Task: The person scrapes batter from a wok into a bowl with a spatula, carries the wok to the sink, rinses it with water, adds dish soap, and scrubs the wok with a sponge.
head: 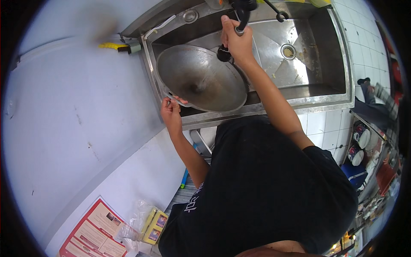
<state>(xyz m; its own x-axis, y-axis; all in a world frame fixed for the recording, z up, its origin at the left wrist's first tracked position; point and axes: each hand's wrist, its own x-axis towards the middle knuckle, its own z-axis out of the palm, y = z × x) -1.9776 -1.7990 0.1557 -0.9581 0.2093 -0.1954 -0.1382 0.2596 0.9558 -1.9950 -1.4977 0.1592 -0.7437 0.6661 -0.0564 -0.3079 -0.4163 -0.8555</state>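
A large metal wok rests tilted in the left basin of a stainless steel sink. My left hand grips the wok's loop handle at its near left rim. Over the wok's far right edge, my right hand is closed around a black spray faucet; its black spray head points down toward the wok. Whether water flows cannot be told.
The right basin has a drain. A yellow-handled brush is by the white wall at left. A faucet spout reaches over the right basin. A person's leg shows at far right.
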